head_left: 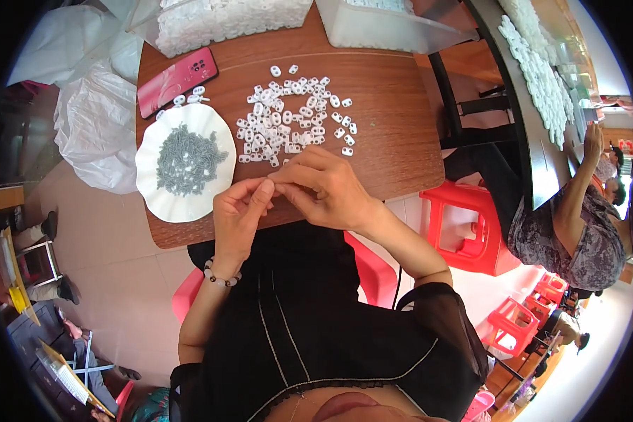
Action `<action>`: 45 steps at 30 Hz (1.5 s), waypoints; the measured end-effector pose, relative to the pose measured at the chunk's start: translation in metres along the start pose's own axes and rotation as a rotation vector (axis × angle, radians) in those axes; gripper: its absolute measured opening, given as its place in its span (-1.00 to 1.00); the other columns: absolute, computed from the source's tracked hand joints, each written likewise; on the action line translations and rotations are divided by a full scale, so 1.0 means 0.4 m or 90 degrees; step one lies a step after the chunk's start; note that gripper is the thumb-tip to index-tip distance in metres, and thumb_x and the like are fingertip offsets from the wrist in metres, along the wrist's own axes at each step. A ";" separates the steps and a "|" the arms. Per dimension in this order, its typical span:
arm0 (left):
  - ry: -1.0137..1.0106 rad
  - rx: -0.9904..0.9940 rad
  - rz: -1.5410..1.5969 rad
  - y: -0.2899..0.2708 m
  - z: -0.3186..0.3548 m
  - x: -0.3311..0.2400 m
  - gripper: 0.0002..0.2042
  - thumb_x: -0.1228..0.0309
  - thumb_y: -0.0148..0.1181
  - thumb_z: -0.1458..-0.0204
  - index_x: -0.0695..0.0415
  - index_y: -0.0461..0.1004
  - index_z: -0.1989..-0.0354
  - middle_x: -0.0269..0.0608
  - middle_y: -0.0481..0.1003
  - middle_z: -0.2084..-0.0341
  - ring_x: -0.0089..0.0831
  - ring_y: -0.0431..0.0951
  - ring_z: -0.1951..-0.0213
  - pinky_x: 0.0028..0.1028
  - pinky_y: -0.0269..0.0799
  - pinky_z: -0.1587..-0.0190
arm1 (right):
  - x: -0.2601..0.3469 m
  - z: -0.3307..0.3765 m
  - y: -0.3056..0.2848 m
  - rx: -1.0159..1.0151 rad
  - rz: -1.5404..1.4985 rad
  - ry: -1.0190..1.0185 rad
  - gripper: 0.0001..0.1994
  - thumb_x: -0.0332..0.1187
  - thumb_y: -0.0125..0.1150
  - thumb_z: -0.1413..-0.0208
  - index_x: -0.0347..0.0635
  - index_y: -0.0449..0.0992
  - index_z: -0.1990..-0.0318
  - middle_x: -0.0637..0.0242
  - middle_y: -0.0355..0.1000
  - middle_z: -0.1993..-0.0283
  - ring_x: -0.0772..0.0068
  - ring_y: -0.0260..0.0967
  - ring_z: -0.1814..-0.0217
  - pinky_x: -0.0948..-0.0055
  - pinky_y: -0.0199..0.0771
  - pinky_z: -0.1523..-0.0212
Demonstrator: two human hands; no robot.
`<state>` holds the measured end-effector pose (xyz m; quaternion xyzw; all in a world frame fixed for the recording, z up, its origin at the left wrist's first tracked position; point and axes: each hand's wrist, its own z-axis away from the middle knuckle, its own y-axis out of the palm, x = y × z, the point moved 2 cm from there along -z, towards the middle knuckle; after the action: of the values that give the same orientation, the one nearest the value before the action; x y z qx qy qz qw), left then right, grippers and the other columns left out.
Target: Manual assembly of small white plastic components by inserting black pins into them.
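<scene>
Both hands meet at the near edge of the wooden table (401, 141). The left hand (238, 218) and the right hand (327, 188) pinch together at their fingertips (269, 185); whatever small part sits between them is hidden, so what they grasp cannot be told. Just beyond the hands lies a heap of white plastic pieces (292, 116). To the left, a white scalloped plate (155, 190) holds small grey parts (186, 160). A red phone (176, 79) lies behind the plate.

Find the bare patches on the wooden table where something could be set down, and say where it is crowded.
Bare wood lies right of the white clips, and some between red phone and clips. Crowded: white plate, clips, both hands.
</scene>
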<state>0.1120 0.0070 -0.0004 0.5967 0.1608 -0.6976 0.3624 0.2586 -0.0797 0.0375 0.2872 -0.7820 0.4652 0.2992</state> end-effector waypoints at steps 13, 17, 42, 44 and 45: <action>0.023 0.040 -0.019 0.005 0.011 -0.016 -0.83 0.46 0.15 -0.11 0.34 0.51 0.23 -0.27 0.55 0.44 -0.69 0.43 0.45 -0.68 0.32 0.38 | 0.013 0.004 -0.008 0.076 -0.203 0.247 -0.80 -0.55 0.29 0.06 -0.21 0.57 0.21 0.31 0.45 0.41 0.45 0.40 0.37 0.52 0.42 0.36; 0.079 0.047 -0.142 -0.009 0.008 0.000 -0.86 0.45 0.17 -0.10 0.31 0.52 0.31 -0.31 0.53 0.49 -0.69 0.42 0.51 -0.68 0.31 0.44 | 0.026 0.008 -0.009 0.073 -0.134 0.178 -0.79 -0.55 0.27 0.05 -0.21 0.56 0.20 0.28 0.44 0.40 0.41 0.41 0.38 0.50 0.43 0.37; 0.298 -0.195 -0.559 -0.162 -0.037 -0.139 -0.81 0.57 0.13 0.08 0.17 0.53 0.25 -0.10 0.42 0.31 -0.27 0.43 0.25 -0.44 0.35 0.25 | 0.007 0.001 -0.008 0.080 -0.164 0.321 -0.89 -0.42 0.30 -0.02 -0.27 0.52 0.39 0.48 0.43 0.48 0.73 0.26 0.45 0.69 0.25 0.43; 0.315 -0.228 -0.656 -0.206 -0.055 -0.144 -0.83 0.50 0.16 0.07 0.18 0.53 0.26 -0.11 0.41 0.34 -0.26 0.42 0.30 -0.36 0.35 0.28 | 0.006 0.001 -0.006 0.085 -0.172 0.350 -0.89 -0.42 0.29 -0.03 -0.27 0.52 0.38 0.47 0.43 0.47 0.74 0.26 0.43 0.68 0.26 0.42; 0.315 -0.229 -0.658 -0.216 -0.062 -0.149 -0.83 0.50 0.16 0.07 0.18 0.53 0.26 -0.11 0.41 0.34 -0.26 0.42 0.30 -0.36 0.35 0.28 | 0.003 0.001 -0.004 0.086 -0.173 0.349 -0.89 -0.42 0.29 -0.03 -0.27 0.52 0.38 0.47 0.43 0.47 0.74 0.26 0.43 0.68 0.26 0.42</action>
<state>0.0711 0.1014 0.0322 0.5153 0.6250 -0.5859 0.0234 0.2588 -0.0810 0.0391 0.2725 -0.5942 0.5316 0.5386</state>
